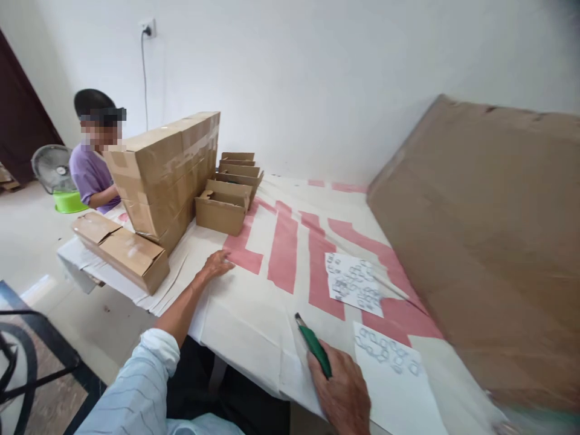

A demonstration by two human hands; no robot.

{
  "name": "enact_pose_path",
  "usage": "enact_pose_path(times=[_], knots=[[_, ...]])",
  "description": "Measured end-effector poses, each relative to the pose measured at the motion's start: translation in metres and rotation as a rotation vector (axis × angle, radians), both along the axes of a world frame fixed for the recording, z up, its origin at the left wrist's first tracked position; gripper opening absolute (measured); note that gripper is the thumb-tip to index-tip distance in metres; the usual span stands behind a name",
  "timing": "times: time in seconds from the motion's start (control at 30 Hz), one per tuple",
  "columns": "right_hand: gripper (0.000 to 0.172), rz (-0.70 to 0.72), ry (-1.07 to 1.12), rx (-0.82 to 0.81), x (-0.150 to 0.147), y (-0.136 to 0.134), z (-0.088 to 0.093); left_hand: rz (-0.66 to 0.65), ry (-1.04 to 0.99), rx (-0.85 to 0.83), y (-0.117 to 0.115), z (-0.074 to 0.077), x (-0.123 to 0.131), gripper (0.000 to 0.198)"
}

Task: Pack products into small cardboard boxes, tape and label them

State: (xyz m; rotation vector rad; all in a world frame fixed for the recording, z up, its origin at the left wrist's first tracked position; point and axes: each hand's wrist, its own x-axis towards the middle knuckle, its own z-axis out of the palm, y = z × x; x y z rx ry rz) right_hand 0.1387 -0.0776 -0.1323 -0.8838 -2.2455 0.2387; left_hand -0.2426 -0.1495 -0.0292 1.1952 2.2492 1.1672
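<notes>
The right hand [343, 386] has its fingers clamped on the cutter [314, 349], tip forward, apparently to keep it off the body; it is above the cloth [244, 308], beside a sheet [394, 386]. The left hand [214, 266] lies palm down, thumb apart from the fingers, gripping nothing, perhaps for steadiness. Open boxes [217, 215] line up beside the stack [163, 190], likely for easy reach

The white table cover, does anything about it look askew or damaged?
Slightly askew: the table cover is rumpled, with a crease between the farther paper sheet and the large brown cardboard, so it isn't lying flat. No clear damage shows.
</notes>
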Motion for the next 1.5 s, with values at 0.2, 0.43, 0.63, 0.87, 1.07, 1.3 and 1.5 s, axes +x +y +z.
enact_pose_path(times=[0.2, 0.43, 0.63, 0.87, 1.07, 1.3, 1.5], knots=[[0.043, 0.011, -0.002, 0.054, 0.006, -0.004, 0.003, 0.053, 0.086, 0.095, -0.092, 0.008, 0.053, 0.042], [0.04, 0.018, 0.008, 0.065, 0.005, -0.003, 0.005, 0.297, 0.43, 0.344, -0.189, 0.059, 0.053, 0.024], [0.039, 0.015, 0.005, 0.023, 0.004, -0.005, 0.007, 0.653, 0.675, 0.138, -0.239, 0.072, 0.016, 0.072], [0.04, 0.0, 0.002, 0.006, 0.005, -0.004, 0.005, 0.645, 0.663, 0.026, -0.247, 0.05, 0.002, 0.077], [0.041, -0.003, 0.004, -0.02, 0.006, -0.005, 0.007, 0.6, 0.7, 0.039, -0.245, 0.048, 0.014, 0.07], [0.04, 0.018, 0.017, 0.013, 0.007, -0.003, 0.005, 0.804, 0.52, 0.284, -0.27, 0.063, -0.031, 0.061], [0.04, 0.01, 0.024, -0.011, 0.007, -0.003, 0.003, 1.05, 0.182, 0.311, -0.284, 0.071, -0.1, 0.046]])
